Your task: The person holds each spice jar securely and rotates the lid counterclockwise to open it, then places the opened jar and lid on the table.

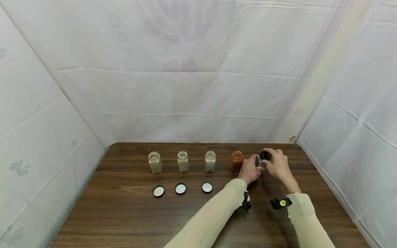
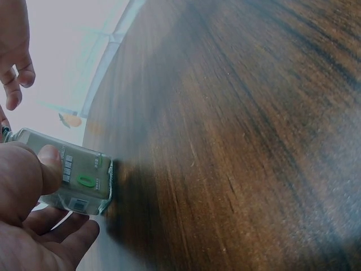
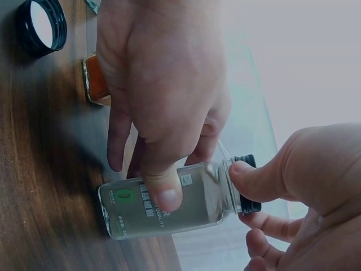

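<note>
At the right of the table, my left hand [image 1: 250, 169] grips the body of a square glass spice jar [image 3: 163, 197] holding grey-brown powder. The jar's label has white print and a green mark. My right hand [image 1: 277, 164] pinches the black screw lid [image 3: 248, 189] at the jar's mouth between thumb and fingers. Some bare glass neck shows below the lid; whether the threads still engage I cannot tell. In the left wrist view the thumb lies across the jar's label. Just left of my left hand stands a lidless jar of red-orange spice [image 1: 236, 161].
Further left stand three lidless jars of pale powder: one [image 1: 210, 162], another [image 1: 183, 162], a third [image 1: 155, 163]. Black lids with white insides lie in front: one [image 1: 207, 187], another [image 1: 180, 188], a third [image 1: 158, 191]. Another upturned lid [image 3: 41, 27] lies near the red-orange jar.
</note>
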